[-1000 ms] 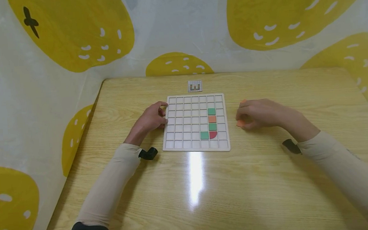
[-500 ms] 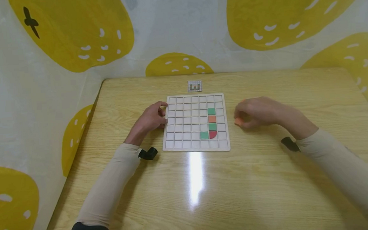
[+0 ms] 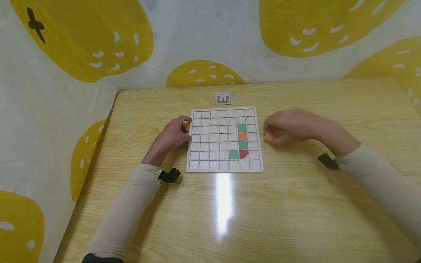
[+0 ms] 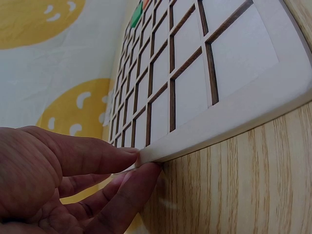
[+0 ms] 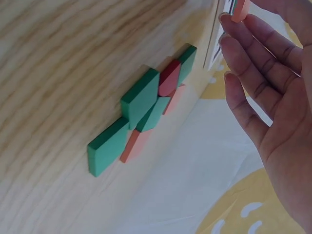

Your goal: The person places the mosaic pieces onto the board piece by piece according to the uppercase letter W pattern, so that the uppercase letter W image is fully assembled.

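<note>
In the head view a white grid board (image 3: 215,167) lies on the table, with green, orange and red tiles set near its right side. My left hand (image 3: 173,133) touches the board's left edge; the left wrist view shows its fingertips (image 4: 149,171) right at the rim. Just off the opposite edge, my right hand (image 3: 291,125) pinches an orange tile (image 3: 269,136) between thumb and fingers. The right wrist view catches that orange tile (image 5: 240,10) only in part, at the top, while the other fingers spread away from it.
Several loose tiles, among them a green tile (image 5: 141,96) and a red tile (image 5: 169,79), lie bunched on the wooden table (image 3: 291,207); my right hand hides them from the head camera. A small pattern card (image 3: 223,98) lies behind the board. A patterned cloth (image 3: 204,31) hangs behind.
My right hand has moved left toward the board, carrying the orange tile away from where it was. The left hand and the tiles on the board have stayed put.
</note>
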Available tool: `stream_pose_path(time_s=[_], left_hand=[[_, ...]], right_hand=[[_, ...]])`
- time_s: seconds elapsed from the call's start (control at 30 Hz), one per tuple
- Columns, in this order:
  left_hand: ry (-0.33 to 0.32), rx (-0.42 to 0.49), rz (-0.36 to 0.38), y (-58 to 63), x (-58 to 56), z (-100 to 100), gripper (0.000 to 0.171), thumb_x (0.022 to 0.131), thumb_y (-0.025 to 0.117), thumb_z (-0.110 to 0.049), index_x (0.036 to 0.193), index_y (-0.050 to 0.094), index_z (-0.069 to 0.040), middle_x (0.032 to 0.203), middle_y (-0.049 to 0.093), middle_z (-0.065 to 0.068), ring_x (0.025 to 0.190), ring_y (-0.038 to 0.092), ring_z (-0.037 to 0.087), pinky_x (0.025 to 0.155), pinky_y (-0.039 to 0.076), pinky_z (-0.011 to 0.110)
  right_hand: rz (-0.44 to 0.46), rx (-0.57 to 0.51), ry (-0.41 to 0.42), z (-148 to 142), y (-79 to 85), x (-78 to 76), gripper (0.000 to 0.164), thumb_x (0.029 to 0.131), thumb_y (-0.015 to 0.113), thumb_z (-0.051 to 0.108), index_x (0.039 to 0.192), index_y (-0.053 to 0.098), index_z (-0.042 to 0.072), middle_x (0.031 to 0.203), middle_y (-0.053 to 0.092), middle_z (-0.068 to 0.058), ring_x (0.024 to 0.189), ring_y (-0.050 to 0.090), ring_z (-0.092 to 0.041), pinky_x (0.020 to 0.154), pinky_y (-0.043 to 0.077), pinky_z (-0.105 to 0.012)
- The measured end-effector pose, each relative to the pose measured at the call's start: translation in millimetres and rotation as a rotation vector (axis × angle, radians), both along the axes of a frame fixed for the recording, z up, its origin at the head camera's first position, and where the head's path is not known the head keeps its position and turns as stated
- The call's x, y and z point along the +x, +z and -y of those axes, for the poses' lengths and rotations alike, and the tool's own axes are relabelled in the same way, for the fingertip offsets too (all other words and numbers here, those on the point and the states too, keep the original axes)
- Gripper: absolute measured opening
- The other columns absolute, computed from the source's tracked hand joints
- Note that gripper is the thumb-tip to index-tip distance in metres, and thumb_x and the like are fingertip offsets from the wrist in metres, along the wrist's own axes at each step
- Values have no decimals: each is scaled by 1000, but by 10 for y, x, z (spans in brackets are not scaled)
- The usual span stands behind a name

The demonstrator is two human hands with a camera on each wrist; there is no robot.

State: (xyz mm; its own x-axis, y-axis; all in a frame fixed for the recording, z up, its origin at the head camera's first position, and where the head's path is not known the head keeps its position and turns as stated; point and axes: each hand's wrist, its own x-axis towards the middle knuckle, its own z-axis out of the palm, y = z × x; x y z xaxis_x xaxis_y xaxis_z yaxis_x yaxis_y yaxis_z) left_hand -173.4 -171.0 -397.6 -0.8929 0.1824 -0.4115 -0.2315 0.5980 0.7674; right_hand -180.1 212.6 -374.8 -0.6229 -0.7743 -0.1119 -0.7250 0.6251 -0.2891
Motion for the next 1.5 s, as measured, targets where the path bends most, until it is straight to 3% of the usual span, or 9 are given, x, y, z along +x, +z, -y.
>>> stream_pose_path(time_s=[0.23, 0.57, 0.9, 1.13, 1.5], left_hand=[[-1, 5, 3, -5, 0, 0, 65, 92, 65, 9, 150, 42, -8, 108, 49, 13, 87, 54, 25, 74, 58, 33], [-1, 9, 3, -16, -6, 5, 65, 92, 64, 10, 150, 42, -8, 109, 49, 14, 88, 54, 25, 73, 59, 33], [-1, 14, -1, -8, 3, 5, 65, 92, 64, 10, 150, 42, -7, 108, 48, 13, 87, 54, 25, 72, 58, 33], [1, 15, -7, -14, 11, 7, 64, 92, 64, 10, 149, 43, -8, 107, 48, 13, 86, 54, 25, 71, 58, 32], [0, 8, -7, -13, 6, 5, 65, 92, 64, 10, 150, 43, -8, 108, 49, 12, 88, 54, 25, 72, 58, 33]], right_hand=[[-6, -19, 11, 72, 46, -1, 13, 83, 75, 20, 86, 64, 26, 80, 59, 10, 77, 55, -8, 65, 45, -27], [24, 1, 20, 212, 72, -8, 12, 87, 75, 28, 97, 69, 24, 88, 64, 11, 84, 58, -9, 71, 49, -30], [1, -49, 84, 297, 66, -23, 11, 88, 74, 24, 98, 69, 22, 89, 65, 9, 83, 60, -9, 69, 50, -31], [10, -42, 102, 364, 79, -31, 19, 86, 78, 24, 102, 69, 20, 92, 66, 9, 86, 62, -10, 72, 51, -32], [22, -87, 136, 481, 44, -29, 9, 90, 73, 25, 98, 69, 24, 90, 65, 12, 83, 62, -10, 69, 50, -30]])
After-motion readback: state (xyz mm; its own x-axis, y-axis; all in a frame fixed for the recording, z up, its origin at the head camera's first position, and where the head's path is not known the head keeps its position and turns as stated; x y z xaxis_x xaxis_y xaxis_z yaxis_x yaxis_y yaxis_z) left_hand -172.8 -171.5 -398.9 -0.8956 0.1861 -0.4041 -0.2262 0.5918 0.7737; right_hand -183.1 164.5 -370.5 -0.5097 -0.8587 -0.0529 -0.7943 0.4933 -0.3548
